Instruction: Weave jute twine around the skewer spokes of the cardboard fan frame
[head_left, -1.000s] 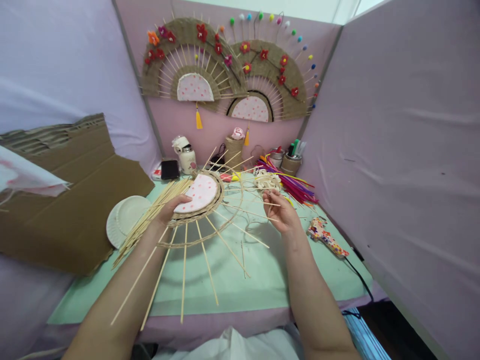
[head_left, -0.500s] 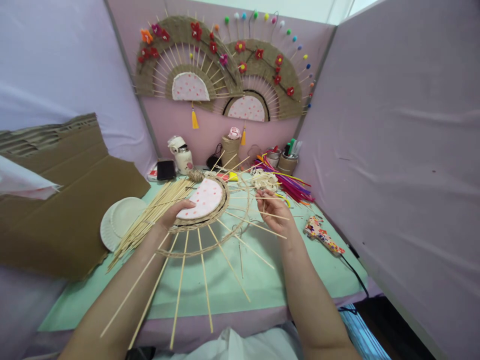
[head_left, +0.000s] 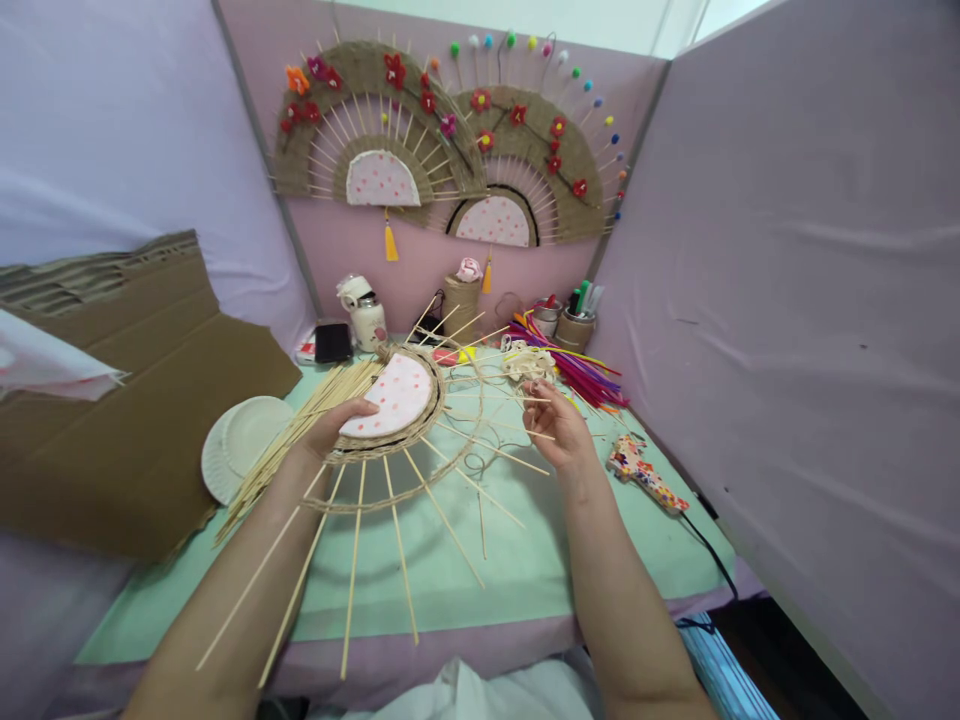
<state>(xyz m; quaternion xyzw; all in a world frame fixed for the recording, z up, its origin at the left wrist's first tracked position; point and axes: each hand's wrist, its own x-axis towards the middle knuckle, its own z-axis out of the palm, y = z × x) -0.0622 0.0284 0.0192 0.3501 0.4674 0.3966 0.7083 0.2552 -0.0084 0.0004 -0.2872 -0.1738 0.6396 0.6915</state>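
Fan (head_left: pixel 390 412) of twine arcs (head_left: pixel 375 507), sticks (head_left: pixel 401 550) and semicircular dotted cloth (head_left: pixel 394 393) is clamped in left hand (head_left: pixel 334 428), grip of right hand (head_left: pixel 560 428) unclear.

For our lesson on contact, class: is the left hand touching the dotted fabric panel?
Touching. The head view shows the left hand with its thumb lying over the edge of the dotted fabric panel.

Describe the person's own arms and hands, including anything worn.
The left hand and right hand are bare, without gloves. No sleeve, watch or bracelet shows on the left forearm or right forearm. Whitish clothing shows at the bottom edge.
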